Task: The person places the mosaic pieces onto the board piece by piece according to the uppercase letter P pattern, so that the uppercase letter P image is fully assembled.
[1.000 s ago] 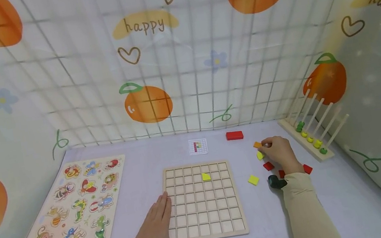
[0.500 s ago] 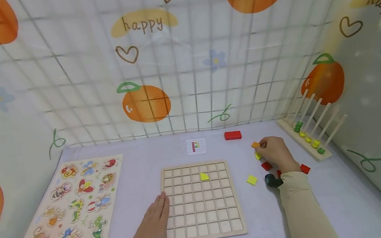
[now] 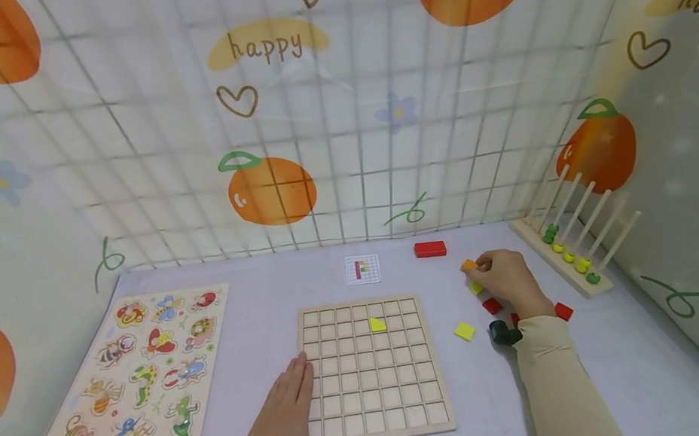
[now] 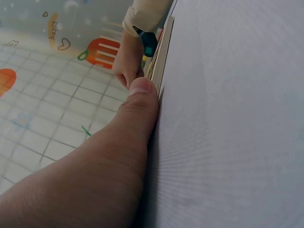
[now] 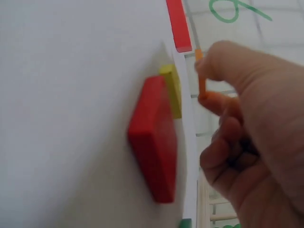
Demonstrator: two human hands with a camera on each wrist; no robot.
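My right hand pinches a small orange tile between thumb and forefinger; the right wrist view has the tile on edge, above the table. Beneath it lie a yellow tile, partly covered, and a red tile. Along the left side of a wooden grid board my left hand rests with straight fingers, its thumb at the front edge. One yellow tile with a cut corner sits in a cell of the second row from the back.
A yellow tile lies right of the board, another red tile beyond my right wrist. Behind the board are a pattern card and a red block. An insect puzzle lies left; a pegged bead stand stands right.
My right hand, pinching the orange tile throughout, has shifted slightly left, covering a little more of the yellow tile beneath. The left hand keeps its place on the board.
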